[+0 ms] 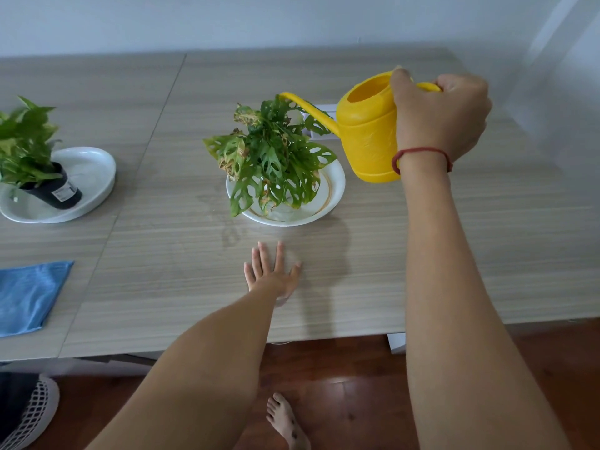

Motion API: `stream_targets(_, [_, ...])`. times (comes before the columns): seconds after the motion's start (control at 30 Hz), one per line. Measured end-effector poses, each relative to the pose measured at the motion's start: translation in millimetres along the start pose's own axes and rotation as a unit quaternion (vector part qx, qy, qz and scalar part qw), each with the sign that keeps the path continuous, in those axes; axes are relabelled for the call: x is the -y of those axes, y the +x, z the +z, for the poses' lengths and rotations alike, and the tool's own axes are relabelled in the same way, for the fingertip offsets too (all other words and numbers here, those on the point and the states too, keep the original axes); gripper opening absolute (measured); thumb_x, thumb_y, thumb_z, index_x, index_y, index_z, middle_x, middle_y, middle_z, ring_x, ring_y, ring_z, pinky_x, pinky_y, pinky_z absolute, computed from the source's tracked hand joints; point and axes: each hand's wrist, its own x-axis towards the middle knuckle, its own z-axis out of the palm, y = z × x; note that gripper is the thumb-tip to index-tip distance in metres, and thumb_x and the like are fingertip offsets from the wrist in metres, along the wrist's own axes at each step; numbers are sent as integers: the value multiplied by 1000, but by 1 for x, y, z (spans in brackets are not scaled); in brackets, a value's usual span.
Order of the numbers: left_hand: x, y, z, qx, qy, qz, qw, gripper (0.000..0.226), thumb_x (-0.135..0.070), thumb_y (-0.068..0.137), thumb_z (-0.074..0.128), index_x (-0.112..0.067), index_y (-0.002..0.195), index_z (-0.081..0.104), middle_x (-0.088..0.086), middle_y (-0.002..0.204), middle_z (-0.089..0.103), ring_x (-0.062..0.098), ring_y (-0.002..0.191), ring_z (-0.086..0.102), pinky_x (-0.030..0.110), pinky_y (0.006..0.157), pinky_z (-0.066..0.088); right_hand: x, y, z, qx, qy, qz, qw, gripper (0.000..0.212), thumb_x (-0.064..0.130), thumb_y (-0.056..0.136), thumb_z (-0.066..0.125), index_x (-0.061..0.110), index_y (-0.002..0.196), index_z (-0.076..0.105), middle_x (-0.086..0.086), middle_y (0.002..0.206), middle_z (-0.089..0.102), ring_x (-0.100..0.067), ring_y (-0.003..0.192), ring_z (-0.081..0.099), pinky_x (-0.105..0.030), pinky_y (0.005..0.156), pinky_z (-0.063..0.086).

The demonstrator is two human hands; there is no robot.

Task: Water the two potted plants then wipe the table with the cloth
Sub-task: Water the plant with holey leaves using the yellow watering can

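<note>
Cloth (31,295), blue and folded flat, lies at the near left edge of the tabletop (487,254), unused, likely waiting for the wiping step that comes last. Nearer still, below the tabletop edge, a bare foot (287,423) stands on the dark wooden floor.

The left hand (271,274) rests palm down on the tabletop near the middle, fingers spread wide and holding nothing; it seems to steady the person while they lean forward. Just beyond it, faint damp marks show on the wood.

Further in, at the centre, a plant with holed leaves (272,157), some edges browned, stands in a white bowl (336,190) that probably serves to catch runoff. Its pot is hidden by the foliage.

At the left, about as far away, a second plant with plain green leaves (24,141) grows from a small black pot (55,191), which sits leaning on a white oval dish (97,170).

To the right of the centre plant, raised above the tabletop, the right hand (441,118) is closed around the handle of a yellow watering can (367,131). A red thread circles the wrist. The can's long spout reaches left over the holed leaves, aimed for pouring, though no stream of water can be made out.
</note>
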Motion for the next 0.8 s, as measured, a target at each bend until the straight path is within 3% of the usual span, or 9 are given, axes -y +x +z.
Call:
stream_targets(0.17, [1, -1, 1, 1, -3, -2, 1000, 71, -70, 92, 8, -40, 144, -29, 3, 148, -44, 19, 138, -38, 45, 114, -19, 10, 1, -1, -1, 12, -7, 1000, 61, 51, 70, 65, 12, 49, 23, -1, 52, 27, -21, 61, 39, -28, 56, 24])
stream_targets(0.3, [0, -1, -1, 0, -4, -1, 1000, 71, -70, 92, 9, -40, 145, -28, 3, 148, -44, 19, 138, -38, 45, 115, -19, 14, 4, -1, -12, 30, -12, 999, 61, 49, 68, 66, 13, 47, 22, -2, 49, 24, -20, 49, 31, -28, 54, 26])
stream_targets(0.43, [1, -1, -1, -4, -3, 2, 1000, 71, -70, 92, 8, -39, 145, -28, 4, 149, -43, 20, 139, -37, 45, 116, -18, 14, 2, -1, 3, 33, -19, 999, 61, 49, 68, 67, 13, 47, 23, -1, 50, 27, -23, 59, 39, -28, 55, 27])
stream_targets(0.57, [0, 0, -1, -1, -1, -3, 1000, 72, -70, 92, 9, -39, 146, -27, 4, 149, -43, 20, 139, -37, 45, 115, -19, 8, 0, 0, 5, 19, -29, 999, 62, 51, 66, 66, 10, 48, 23, -4, 49, 23, -22, 48, 29, -28, 48, 22])
stream_targets(0.8, [0, 1, -2, 6, 5, -8, 1000, 72, -71, 92, 9, -40, 144, -29, 3, 148, -44, 20, 139, -37, 45, 114, -19, -3, 1, -6, 2, 0, -20, 1000, 61, 50, 65, 66, 10, 48, 23, -4, 50, 22, -25, 59, 34, -29, 54, 25])
